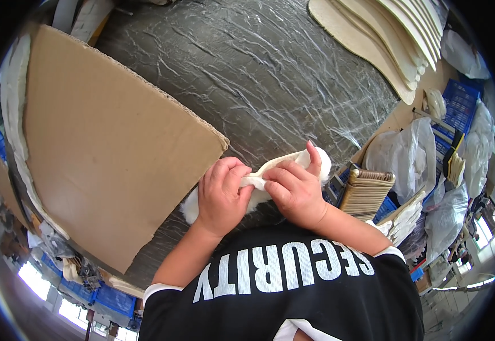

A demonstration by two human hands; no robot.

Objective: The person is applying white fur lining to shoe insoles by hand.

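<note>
Close to my body at the table's near edge, both hands grip a white fleece insole with a cream underside and fluffy ends. My left hand pinches its middle, thumb and fingertips pressed on the edge. Just to the right, my right hand pinches the same edge, with one finger raised beside the insole's rounded end. The fingertips of both hands nearly meet over a folded bit of fleece. Part of the insole is hidden under the hands.
A big brown cardboard sheet covers the table's left side. Wrinkled plastic film covers the dark tabletop. Fanned cream insoles lie at the far right. Beyond the right edge are a packed row of insoles, clear plastic bags and a blue crate.
</note>
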